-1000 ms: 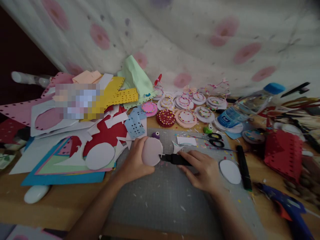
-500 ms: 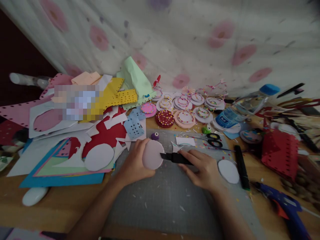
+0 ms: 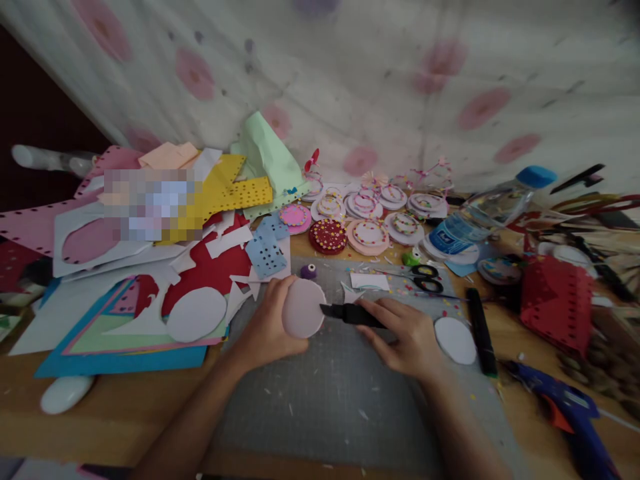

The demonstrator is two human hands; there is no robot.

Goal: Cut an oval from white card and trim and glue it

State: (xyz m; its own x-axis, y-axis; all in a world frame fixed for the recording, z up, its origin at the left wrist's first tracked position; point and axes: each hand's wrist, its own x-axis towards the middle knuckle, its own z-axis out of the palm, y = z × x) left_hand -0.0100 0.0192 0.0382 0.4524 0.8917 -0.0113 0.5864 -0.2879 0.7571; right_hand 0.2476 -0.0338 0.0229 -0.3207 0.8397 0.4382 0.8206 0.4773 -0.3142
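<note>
l. hand curled round pale disc; r. hand grips blk knife, blade tip at disc rim.

Found part of the paper pile masked by pixelation. Could not read the lettering on the water bottle. Could not confirm contact between the knife tip and the pale disc. Recorded the knife's rear end as hidden by the right hand, some fingers of the left hand as hidden behind the disc. Noted the glue gun as cut off by the lower edge.
</note>
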